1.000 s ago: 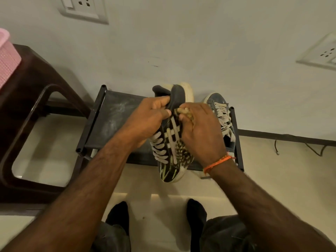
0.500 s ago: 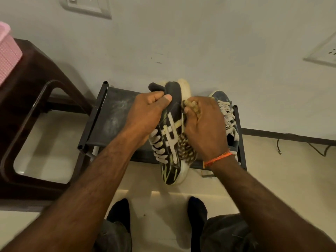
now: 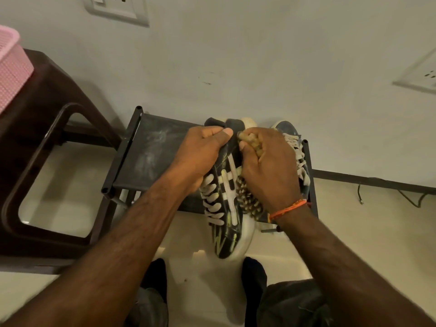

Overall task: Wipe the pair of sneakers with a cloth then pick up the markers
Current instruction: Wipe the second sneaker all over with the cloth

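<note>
My left hand (image 3: 200,154) grips a black sneaker (image 3: 226,208) with white laces and white stripes by its heel end, toe pointing toward me. My right hand (image 3: 266,171) is closed on a nubby tan-and-brown cloth (image 3: 247,199) pressed against that sneaker's side near the heel. The second sneaker (image 3: 295,147), dark with white laces, lies on the black rack (image 3: 151,152) behind my right hand, mostly hidden. No markers are in view.
A dark brown plastic stool (image 3: 47,128) stands left of the rack with a pink basket (image 3: 10,67) on it. The wall is directly behind the rack, with a socket (image 3: 118,8) above. A cable (image 3: 389,192) lies on the floor to the right. My feet (image 3: 155,274) are below.
My right hand with the cloth has slid up the sneaker's side toward the heel. The left hand has kept its grip and the view has shifted slightly.
</note>
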